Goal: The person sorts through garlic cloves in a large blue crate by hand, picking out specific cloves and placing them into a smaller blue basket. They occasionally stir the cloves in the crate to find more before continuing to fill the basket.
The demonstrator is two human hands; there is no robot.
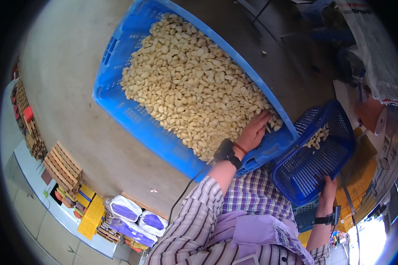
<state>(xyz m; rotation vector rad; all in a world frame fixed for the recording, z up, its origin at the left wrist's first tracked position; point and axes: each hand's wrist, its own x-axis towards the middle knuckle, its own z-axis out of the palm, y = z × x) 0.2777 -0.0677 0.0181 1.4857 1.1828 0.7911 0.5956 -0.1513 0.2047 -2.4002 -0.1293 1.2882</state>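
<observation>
A large blue crate holds a thick layer of pale, bean-like pieces. My left hand reaches over its near edge, fingers stretched out on the pieces by the lower right corner; some fingertips are hard to see. Against that corner leans a dark blue slotted basket, tilted, with a small heap of the same pieces inside. My right hand is closed on the basket's near rim.
Wooden pallets, yellow crates and white-and-purple sacks stand at the lower left on the concrete floor. A yellow crate is beyond the basket. A grey woven sack hangs at the upper right.
</observation>
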